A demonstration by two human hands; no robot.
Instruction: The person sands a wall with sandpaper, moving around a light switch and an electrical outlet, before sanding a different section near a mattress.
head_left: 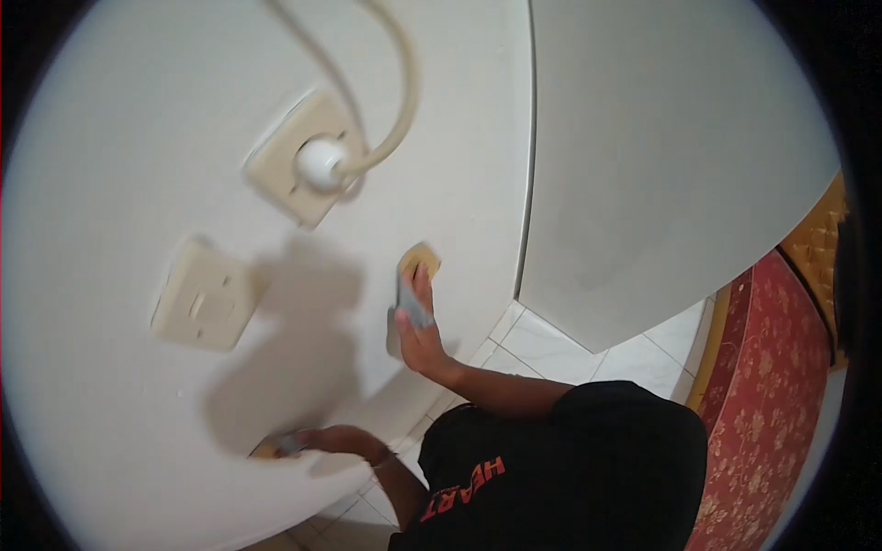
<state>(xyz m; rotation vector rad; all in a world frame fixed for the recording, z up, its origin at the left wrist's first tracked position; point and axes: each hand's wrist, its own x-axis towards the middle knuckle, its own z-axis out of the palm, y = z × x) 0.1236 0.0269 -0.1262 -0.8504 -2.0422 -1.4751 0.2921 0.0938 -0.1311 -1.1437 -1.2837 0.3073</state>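
On the white wall [119, 165], my right hand [421, 335] is raised with its fingers lying along a tan pad [423, 258]. A grey band [412, 305] crosses these fingers, and the pad's flat side faces the wall. Lower down, my left hand [329, 439] holds a similar tan pad [265, 449] against the wall, with a grey part [291, 444] at the fingers. Most of the left fingers are hidden. What the pads are made of is too unclear to tell.
A beige socket [308, 213] with a white plug [322, 163] and cable [409, 83] is above. Beside it is a second beige wall plate [204, 298]. A large grey-white panel [661, 156] stands right, near a red floral bed or seat [763, 404] and floor tiles [551, 342].
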